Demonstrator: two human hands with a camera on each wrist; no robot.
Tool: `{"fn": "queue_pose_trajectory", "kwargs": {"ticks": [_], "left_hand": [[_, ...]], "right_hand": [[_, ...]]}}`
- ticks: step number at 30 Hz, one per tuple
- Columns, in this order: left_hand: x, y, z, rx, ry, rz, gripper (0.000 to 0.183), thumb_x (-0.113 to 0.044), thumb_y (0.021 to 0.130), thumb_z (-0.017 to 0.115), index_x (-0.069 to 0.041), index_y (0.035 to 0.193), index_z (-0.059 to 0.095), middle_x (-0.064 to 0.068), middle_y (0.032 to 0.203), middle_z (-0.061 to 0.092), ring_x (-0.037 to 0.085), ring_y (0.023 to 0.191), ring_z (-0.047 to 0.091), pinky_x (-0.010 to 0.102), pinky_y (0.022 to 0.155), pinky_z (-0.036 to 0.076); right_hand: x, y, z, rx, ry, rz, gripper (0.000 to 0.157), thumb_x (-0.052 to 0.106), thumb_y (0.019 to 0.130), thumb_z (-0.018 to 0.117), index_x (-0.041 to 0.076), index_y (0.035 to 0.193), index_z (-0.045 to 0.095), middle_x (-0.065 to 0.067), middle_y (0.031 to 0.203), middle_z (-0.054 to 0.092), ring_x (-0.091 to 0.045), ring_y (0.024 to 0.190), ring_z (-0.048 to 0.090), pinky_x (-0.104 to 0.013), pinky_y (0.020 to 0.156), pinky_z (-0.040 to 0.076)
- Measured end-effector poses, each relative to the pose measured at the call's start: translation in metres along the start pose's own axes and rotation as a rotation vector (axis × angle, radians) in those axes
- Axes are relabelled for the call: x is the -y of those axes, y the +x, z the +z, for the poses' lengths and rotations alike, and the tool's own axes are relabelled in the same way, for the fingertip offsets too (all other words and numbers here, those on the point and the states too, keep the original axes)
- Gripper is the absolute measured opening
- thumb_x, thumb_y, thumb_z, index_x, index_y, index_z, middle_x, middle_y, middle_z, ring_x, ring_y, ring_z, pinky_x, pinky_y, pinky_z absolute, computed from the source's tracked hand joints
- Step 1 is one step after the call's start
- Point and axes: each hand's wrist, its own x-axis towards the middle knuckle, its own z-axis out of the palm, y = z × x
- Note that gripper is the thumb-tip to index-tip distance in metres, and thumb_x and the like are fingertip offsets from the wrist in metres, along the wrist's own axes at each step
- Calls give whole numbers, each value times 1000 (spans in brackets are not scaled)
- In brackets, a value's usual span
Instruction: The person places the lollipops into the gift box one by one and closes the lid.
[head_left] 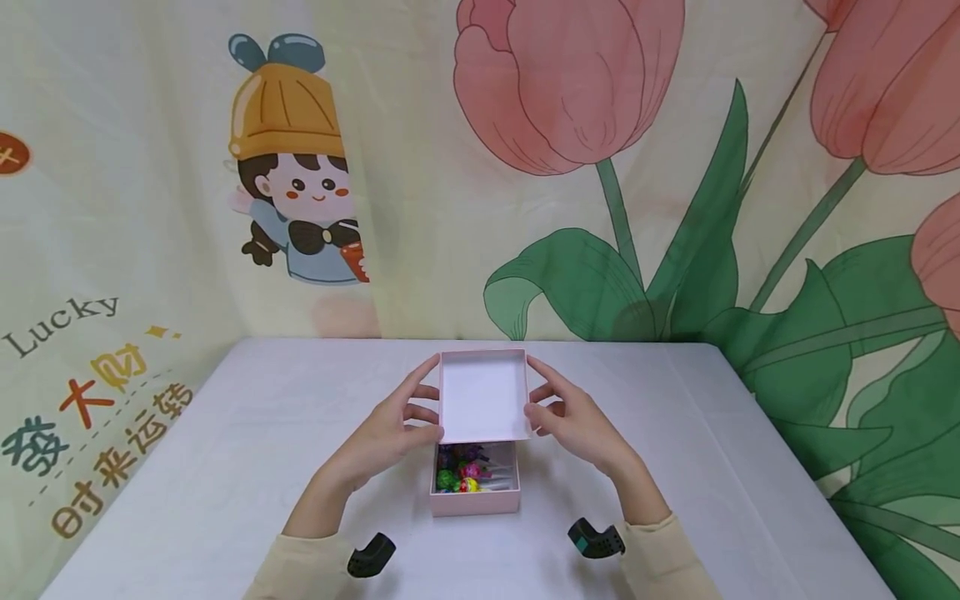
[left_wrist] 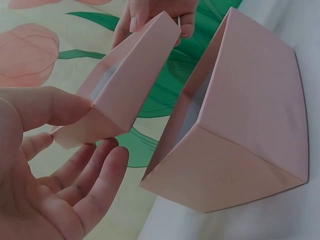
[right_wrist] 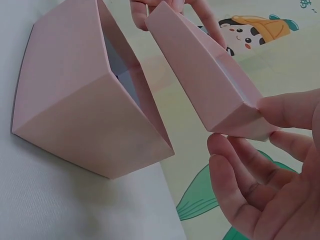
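Observation:
Both hands hold a pink box lid (head_left: 483, 396), tilted so its white inside faces the head camera. My left hand (head_left: 393, 429) grips its left side, the thumb (left_wrist: 60, 106) on the near corner and the other fingers along the side and beneath. At the opposite side my right hand (head_left: 573, 421) pinches it the same way, as the right wrist view shows of the lid (right_wrist: 215, 80). Just below stands the pink box (head_left: 476, 503) on the table, uncovered. Inside it lie several lollipops (head_left: 468, 477) with colourful wrappers and pale sticks; the lid hides its far part.
The white table (head_left: 637, 500) extends around the box to a back edge near a printed curtain (head_left: 420, 208) with tulips and a cartoon figure. Black wrist devices (head_left: 371, 556) sit beside both sleeves.

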Motion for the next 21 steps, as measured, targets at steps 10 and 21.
{"fn": "queue_pose_trajectory", "kwargs": {"ticks": [10, 21], "left_hand": [[-4, -2, 0, -27, 56, 35, 90, -19, 100, 75, -37, 170, 22, 15, 138, 56, 24, 111, 65, 45, 100, 57], [-3, -2, -1, -73, 48, 95, 73, -25, 105, 69, -37, 166, 31, 13, 128, 61, 24, 105, 67, 35, 91, 59]], "right_hand": [[1, -1, -2, 42, -19, -31, 82, 17, 102, 71, 34, 169, 28, -13, 117, 62, -27, 86, 69, -47, 85, 61], [4, -3, -4, 41, -37, -88, 76, 20, 104, 70, 32, 168, 31, -13, 116, 62, -24, 79, 69, -39, 79, 62]]}}
